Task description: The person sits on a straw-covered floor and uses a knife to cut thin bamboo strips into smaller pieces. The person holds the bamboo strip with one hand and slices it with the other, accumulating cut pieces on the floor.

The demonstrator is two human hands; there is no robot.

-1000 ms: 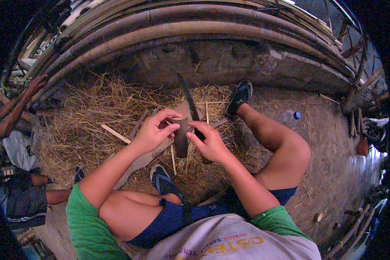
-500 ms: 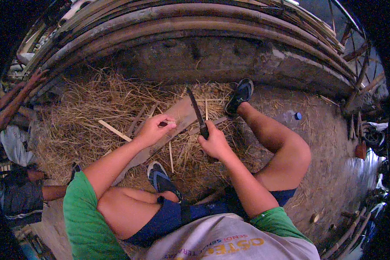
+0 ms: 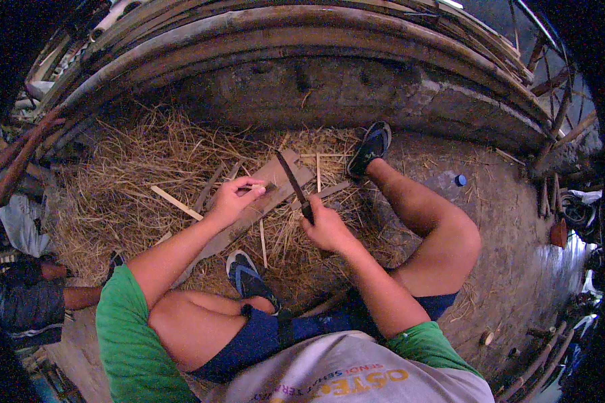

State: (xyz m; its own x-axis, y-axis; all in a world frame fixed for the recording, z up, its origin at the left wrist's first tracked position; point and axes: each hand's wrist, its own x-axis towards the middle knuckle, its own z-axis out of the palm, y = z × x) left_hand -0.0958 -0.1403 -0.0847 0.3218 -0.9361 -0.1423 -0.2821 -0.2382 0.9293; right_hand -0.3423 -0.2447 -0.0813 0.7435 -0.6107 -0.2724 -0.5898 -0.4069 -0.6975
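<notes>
Pale grey cloth T-shirt (image 3: 336,352) | yellow, red and purple lettering (image 3: 366,385) across chest | short green sleeves (image 3: 123,336) | navy-blue cloth shorts (image 3: 249,341) | dark low-cut shoes (image 3: 251,279) with blue-grey panels

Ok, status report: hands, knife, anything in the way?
Right hand gripping knife, blade over the board. Left hand pinching small dark piece. Straw around board, nothing obviously blocking the blade.

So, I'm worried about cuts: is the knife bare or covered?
Bare: the knife shows its dark length beyond the right hand to the tip, with no cover around it.
</notes>
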